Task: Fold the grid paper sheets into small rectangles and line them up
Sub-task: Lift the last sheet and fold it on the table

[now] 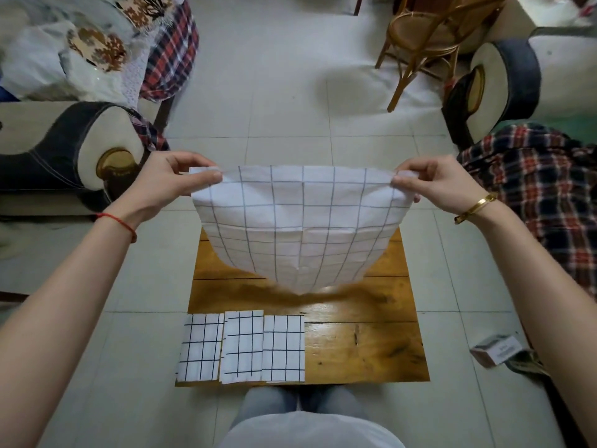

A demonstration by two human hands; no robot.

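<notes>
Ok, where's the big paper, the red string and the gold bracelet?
Big paper (300, 221), head view, middle of the held-up sheet.
Red string (121, 223), head view, on the left wrist.
Gold bracelet (476, 206), head view, on the right wrist.

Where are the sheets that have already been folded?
In the head view, three folded grid rectangles lie side by side along the near left edge of the wooden table, below the unfolded sheet.
</notes>
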